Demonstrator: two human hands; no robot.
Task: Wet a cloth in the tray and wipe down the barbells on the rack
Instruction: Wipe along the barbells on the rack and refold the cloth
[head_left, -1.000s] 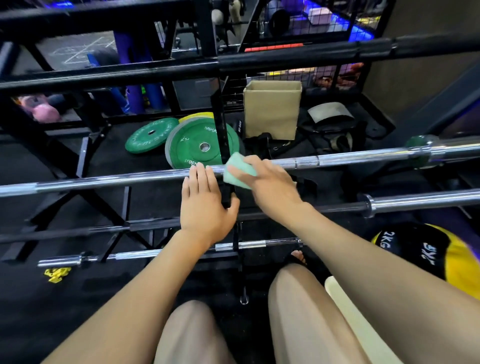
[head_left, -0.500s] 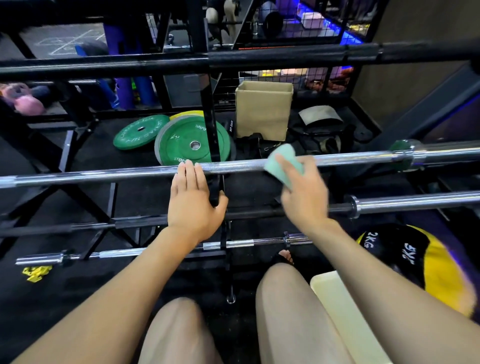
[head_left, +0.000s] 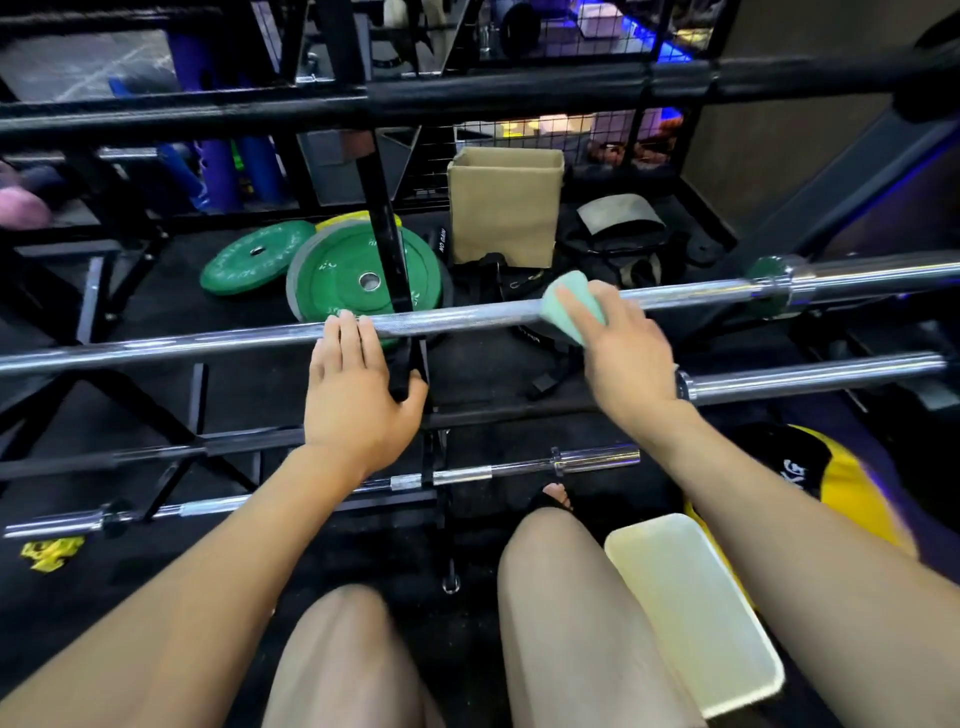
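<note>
The right hand (head_left: 621, 353), its grip pinching the green cloth (head_left: 571, 304) around the chrome barbell (head_left: 457, 314), has slid rightward along the shaft since a second ago — the left hand (head_left: 353, 395) steadies the bar with fingers draped flat — so wiping progresses toward the sleeve.

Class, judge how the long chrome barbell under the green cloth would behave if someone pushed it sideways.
The long chrome barbell is round and lies across the black rack, so it probably rolls. The left hand touching it may steady it. All steel, it is likely heavy and stiff.
</note>
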